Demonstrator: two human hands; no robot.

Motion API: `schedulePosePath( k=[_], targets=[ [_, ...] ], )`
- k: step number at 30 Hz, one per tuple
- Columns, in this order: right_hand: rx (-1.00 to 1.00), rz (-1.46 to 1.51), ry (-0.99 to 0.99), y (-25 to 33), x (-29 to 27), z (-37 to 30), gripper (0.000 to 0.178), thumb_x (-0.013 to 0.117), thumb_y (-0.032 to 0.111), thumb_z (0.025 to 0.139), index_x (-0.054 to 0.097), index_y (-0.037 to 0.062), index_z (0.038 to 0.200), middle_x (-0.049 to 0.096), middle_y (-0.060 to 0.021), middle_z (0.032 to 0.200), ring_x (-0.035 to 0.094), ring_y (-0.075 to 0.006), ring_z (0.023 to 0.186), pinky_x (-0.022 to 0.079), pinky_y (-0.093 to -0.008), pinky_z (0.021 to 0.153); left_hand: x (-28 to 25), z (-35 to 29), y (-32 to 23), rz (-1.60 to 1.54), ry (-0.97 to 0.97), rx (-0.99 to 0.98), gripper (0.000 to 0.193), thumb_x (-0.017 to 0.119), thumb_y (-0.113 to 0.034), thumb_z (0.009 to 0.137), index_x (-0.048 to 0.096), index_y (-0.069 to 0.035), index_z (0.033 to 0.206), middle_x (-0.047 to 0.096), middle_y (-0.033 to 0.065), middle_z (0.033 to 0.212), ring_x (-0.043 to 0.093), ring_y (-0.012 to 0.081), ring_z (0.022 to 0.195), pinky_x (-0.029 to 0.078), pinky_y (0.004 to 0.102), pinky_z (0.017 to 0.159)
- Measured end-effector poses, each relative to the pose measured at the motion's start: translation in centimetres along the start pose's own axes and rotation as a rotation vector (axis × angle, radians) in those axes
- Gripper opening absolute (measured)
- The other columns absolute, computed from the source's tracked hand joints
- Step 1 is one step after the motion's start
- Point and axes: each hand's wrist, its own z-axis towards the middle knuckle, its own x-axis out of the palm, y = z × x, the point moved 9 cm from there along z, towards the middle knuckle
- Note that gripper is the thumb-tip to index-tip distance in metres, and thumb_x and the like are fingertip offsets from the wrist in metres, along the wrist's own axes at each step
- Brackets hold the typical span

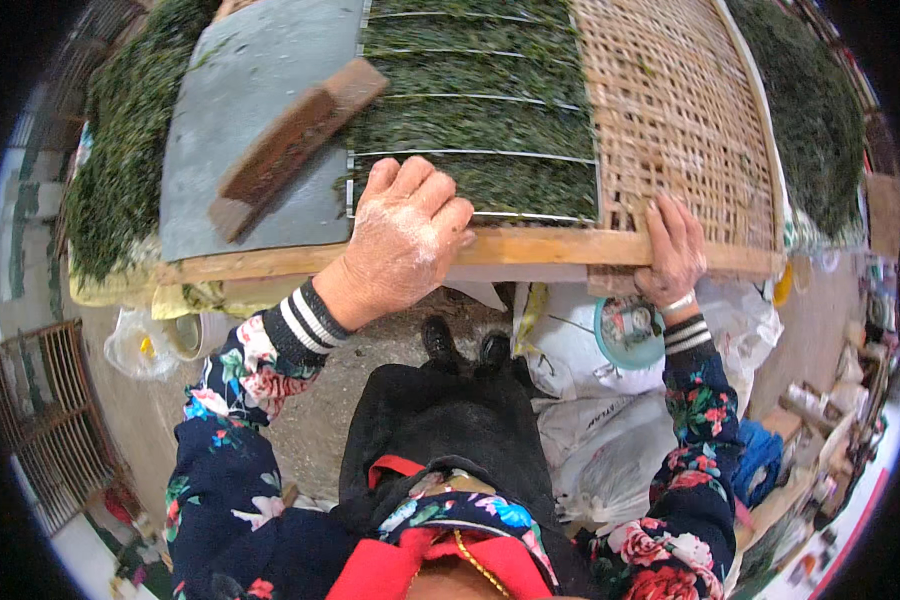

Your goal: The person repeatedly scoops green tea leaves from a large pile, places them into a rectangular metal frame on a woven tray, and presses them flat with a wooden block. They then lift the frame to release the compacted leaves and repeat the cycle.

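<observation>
My left hand (400, 235) is closed, its fingers curled at the near edge of a metal-slatted frame (598, 150) filled with dark green leaves (480, 125). White powder dusts its back, and what its fingers hold is hidden. My right hand (673, 248) grips the wooden rail (530, 246) along the front of the work surface, fingers over the top. Beside that hand stretches a woven bamboo mat (680, 110). A wooden block (295, 145) lies slantwise left of my left hand, its upper end reaching the leaves, on a smooth grey board (205, 175).
Heaps of green leaves flank the surface at the left (135, 150) and right (805, 120). Below the rail are a teal-rimmed basin (610, 335), white plastic sacks (610, 440) and a bucket (200, 335). Blue cloth (760, 462) and clutter line the right side.
</observation>
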Motion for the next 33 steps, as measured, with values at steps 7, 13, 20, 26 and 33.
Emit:
schedulePosePath(
  k=[7, 13, 20, 26, 33],
  targets=[
    [-0.006, 0.022, -0.056, 0.6, -0.5, 0.4, 0.064, 0.061, 0.011, 0.06, 0.064, 0.001, 0.123, 0.059, -0.0164, 0.134, 0.055, -0.0376, 0.125, 0.043, -0.0485, 0.104, 2.2, 0.7, -0.5, 0.122, -0.021, -0.005, 0.018, 0.077, -0.013, 0.069, 0.063, -0.009, 0.079, 0.054, 0.0051, 0.077, 0.054, 0.0275, 0.081, 0.043, 0.0404, 0.074],
    [0.001, 0.116, 0.029, 0.5, -0.4, 0.6, 0.077, 0.066, 0.019, 0.054, 0.059, -0.0002, 0.128, 0.053, -0.0192, 0.139, 0.049, -0.04, 0.128, 0.038, -0.051, 0.106, 2.5, 1.5, -0.9, 0.183, -0.062, 0.047, 0.015, 0.07, -0.015, 0.066, 0.056, -0.012, 0.07, 0.05, 0.0031, 0.071, 0.053, 0.0245, 0.079, 0.041, 0.04, 0.073],
    [-0.016, 0.131, 0.101, 1.2, -0.4, 1.4, 0.081, 0.067, 0.021, 0.054, 0.056, -0.0027, 0.13, 0.05, -0.0205, 0.142, 0.044, -0.0415, 0.132, 0.034, -0.0533, 0.11, -3.7, -0.9, 6.0, 0.323, -0.194, -0.093, 0.041, 0.077, -0.018, 0.075, 0.067, -0.01, 0.114, 0.067, 0.01, 0.107, 0.061, 0.0327, 0.107, 0.044, 0.0446, 0.094],
    [0.01, 0.135, 0.108, 0.9, -0.1, 0.8, 0.083, 0.07, 0.02, 0.052, 0.056, -0.0014, 0.132, 0.049, -0.0195, 0.143, 0.042, -0.0407, 0.134, 0.033, -0.0531, 0.11, -7.8, -4.8, 16.5, 0.652, -0.2, -0.383, 0.054, 0.075, -0.017, 0.081, 0.06, -0.019, 0.133, 0.065, 0.0077, 0.109, 0.06, 0.0297, 0.104, 0.05, 0.044, 0.09],
    [0.009, 0.13, 0.091, 1.0, -0.3, 0.9, 0.084, 0.071, 0.02, 0.051, 0.057, 0.0003, 0.132, 0.049, -0.0186, 0.144, 0.043, -0.0403, 0.133, 0.034, -0.0527, 0.109, -4.7, -2.3, 6.8, 0.389, -0.235, -0.105, 0.047, 0.078, -0.011, 0.07, 0.068, -0.012, 0.116, 0.064, 0.0091, 0.106, 0.059, 0.0325, 0.104, 0.046, 0.0462, 0.09]
  ],
)
